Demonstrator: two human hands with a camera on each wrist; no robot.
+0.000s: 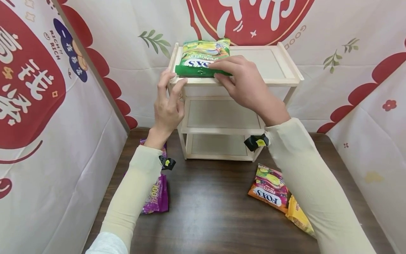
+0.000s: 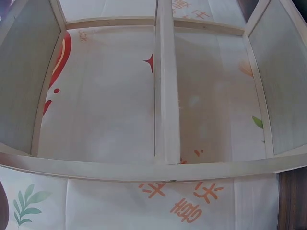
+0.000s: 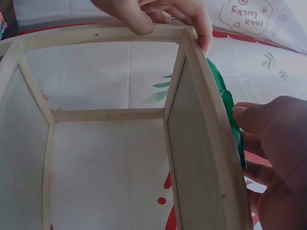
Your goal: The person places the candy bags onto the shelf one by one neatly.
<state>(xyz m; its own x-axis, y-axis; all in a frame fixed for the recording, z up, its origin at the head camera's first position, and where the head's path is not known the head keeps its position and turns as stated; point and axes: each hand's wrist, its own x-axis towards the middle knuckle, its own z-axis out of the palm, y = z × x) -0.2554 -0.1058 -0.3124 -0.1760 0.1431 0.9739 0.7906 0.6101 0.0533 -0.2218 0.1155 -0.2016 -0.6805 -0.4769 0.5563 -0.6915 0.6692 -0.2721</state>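
A green and yellow candy bag [image 1: 203, 53] lies on the top shelf of a pale wooden rack [image 1: 222, 131], at its left end. My right hand [image 1: 245, 83] pinches the bag's front right edge; in the right wrist view, the right hand [image 3: 283, 148] has thumb and fingers at the green edge [image 3: 230, 112]. My left hand [image 1: 168, 106] is at the rack's front left corner, fingertips touching the frame beside the bag; in the right wrist view the left hand [image 3: 163, 14] rests on that corner. The left wrist view shows the rack's frame [image 2: 168, 96] only.
On the dark table [image 1: 203, 211], purple bags [image 1: 158, 194] lie at the left, partly behind the left sleeve. A red and orange bag [image 1: 269, 188] and a yellow bag [image 1: 299, 217] lie at the right. Printed cloth walls [image 1: 79, 141] stand around the table.
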